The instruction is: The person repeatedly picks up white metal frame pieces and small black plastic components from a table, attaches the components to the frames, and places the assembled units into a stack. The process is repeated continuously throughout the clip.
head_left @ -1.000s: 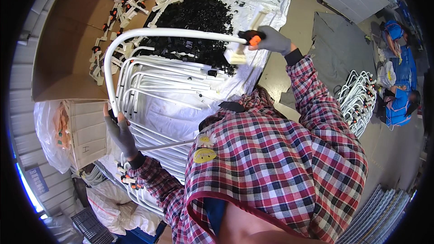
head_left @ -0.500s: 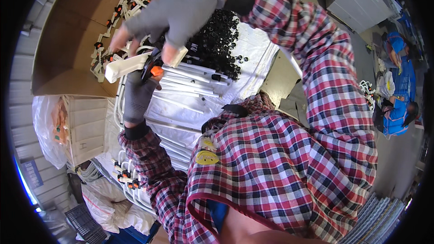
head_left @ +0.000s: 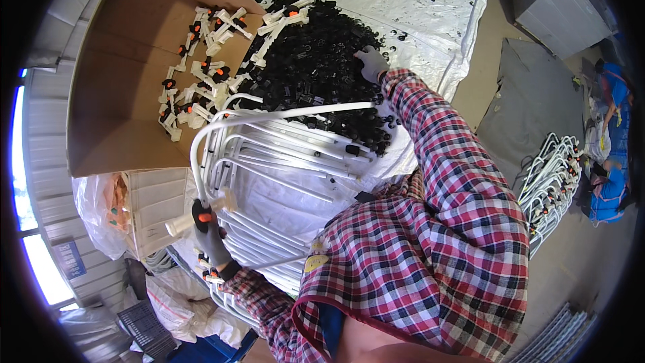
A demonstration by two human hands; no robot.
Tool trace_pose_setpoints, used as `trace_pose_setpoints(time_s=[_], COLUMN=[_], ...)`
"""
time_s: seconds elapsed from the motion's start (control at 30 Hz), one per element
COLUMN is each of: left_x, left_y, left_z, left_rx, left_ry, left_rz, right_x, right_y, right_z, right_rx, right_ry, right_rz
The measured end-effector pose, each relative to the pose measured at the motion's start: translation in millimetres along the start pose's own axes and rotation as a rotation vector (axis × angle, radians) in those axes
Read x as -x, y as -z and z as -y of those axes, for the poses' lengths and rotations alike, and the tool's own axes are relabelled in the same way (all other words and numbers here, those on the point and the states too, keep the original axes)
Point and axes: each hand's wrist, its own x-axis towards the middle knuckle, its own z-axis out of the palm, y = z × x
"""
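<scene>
My left hand (head_left: 213, 245), in a grey glove with bare fingertips, is closed around a cream plastic fitting (head_left: 180, 224) with a black clamp and an orange piece. A white bent tube (head_left: 195, 156) runs up from this fitting and arcs right across the other tubes. My right hand (head_left: 373, 66), gloved alike, reaches to the right edge of a heap of small black plastic parts (head_left: 316, 60). Its fingers are curled there; whatever they pinch is too small to make out.
A large cardboard box (head_left: 124, 74) at left holds several cream fittings (head_left: 216, 74). White bent tubes (head_left: 269, 144) lie stacked before me on a white sheet (head_left: 430, 0). More assembled tubes (head_left: 551, 181) lie on the floor at right. People in blue (head_left: 608, 191) are farther right.
My right hand has left the fitting and moved right to the black heap. My left hand has come down with the fitting, and the bent tube with it now shows plainly. The view has shifted.
</scene>
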Motion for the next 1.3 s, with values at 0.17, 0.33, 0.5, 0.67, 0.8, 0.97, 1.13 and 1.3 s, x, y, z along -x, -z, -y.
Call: trace_pose_setpoints(time_s=[0.17, 0.33, 0.5, 0.67, 0.8, 0.97, 1.13, 1.3], left_x=[30.5, 23.2, 0.4, -19.2, -29.3, -42.8, -58.3, -44.6], left_y=[14.7, 18.2, 8.7, 2.5, 5.4, 21.6, 12.4, -47.6], left_z=[6.5, 16.7, 3.0, -8.0, -12.3, 18.6, -3.5, -98.7], left_rx=[0.002, 0.033, 0.023, 0.076, 0.135, 0.285, 0.317, 0.256], left_ry=[0.095, -0.006, -0.043, -0.125, -0.14, -0.102, -0.128, -0.205], left_rz=[-0.136, -0.153, -0.128, -0.065, 0.027, 0.145, 0.24, 0.441], right_x=[26.4, 54.9, 82.2, 80.3, 70.0, 78.0, 83.8, 78.8], right_y=[-12.2, -2.7, 12.5, 36.0, 59.8, 104.6, 128.0, 150.8], right_z=[29.8, 22.8, 21.0, 28.8, 24.4, 25.7, 85.5, 159.9], right_rx=[-0.303, -0.814, -1.043, -1.098, -0.956, -0.954, -0.925, -0.269], right_ry=[0.147, 0.05, 0.07, 0.153, 0.287, 0.423, 0.571, 0.654], right_rz=[-0.202, 0.295, 0.778, 0.747, 0.776, 1.021, 0.933, 0.052])
